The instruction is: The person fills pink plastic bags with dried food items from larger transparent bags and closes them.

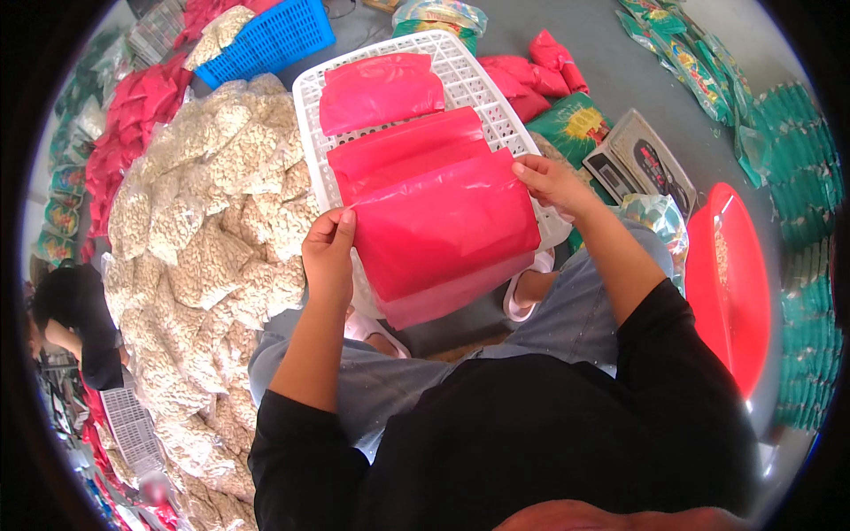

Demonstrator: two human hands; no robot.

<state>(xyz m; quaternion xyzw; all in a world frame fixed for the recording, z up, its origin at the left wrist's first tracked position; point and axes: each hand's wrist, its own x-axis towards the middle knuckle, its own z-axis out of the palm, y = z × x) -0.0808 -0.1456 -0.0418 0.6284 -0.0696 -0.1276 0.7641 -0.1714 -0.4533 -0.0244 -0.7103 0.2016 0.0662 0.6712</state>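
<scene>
Between both hands a red plastic bag point(448, 226) is spread flat over the near part of an upturned-looking white plastic crate point(307, 126). My left hand point(330, 245) pinches the bag's upper left corner between thumb and fingers. At the upper right corner, my right hand point(551, 184) pinches it in the same way. Just beyond the held bag lies a folded red bag or sheet point(412, 149), partly covered by it. Farther off on the crate rests another piece of red plastic point(382, 93). Whether anything is inside the held bag cannot be told.
Clear bags of pale nuts or beans point(212, 252) pile up at left. A blue basket point(272, 40) stands beyond. At right are a scale point(641, 156), green printed bags point(572, 123) and a red basin point(730, 285). Another person point(80, 318) is at far left.
</scene>
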